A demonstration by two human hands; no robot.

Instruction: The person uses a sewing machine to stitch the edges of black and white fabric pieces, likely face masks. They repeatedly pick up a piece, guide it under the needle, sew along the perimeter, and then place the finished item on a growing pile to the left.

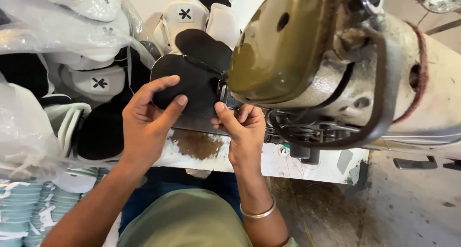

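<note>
Hands: left hand [146, 120], right hand [242, 127] pinching black shoe piece [192, 81] at sewing machine [336, 69].

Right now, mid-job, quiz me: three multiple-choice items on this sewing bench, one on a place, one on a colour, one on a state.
1. Where is the black piece?
A. at the machine's needle end
B. on the floor
C. inside the plastic bag

2. What colour is the machine head?
A. bright red
B. olive
C. blue

3. What is the left hand doing?
A. hanging free
B. pinching the black piece
C. holding scissors

Answers: 1 A, it lies on the plate under the head; 2 B, its casing is worn olive; 3 B, thumb and fingers close on its edge, while the right hand touches the other side.
</note>
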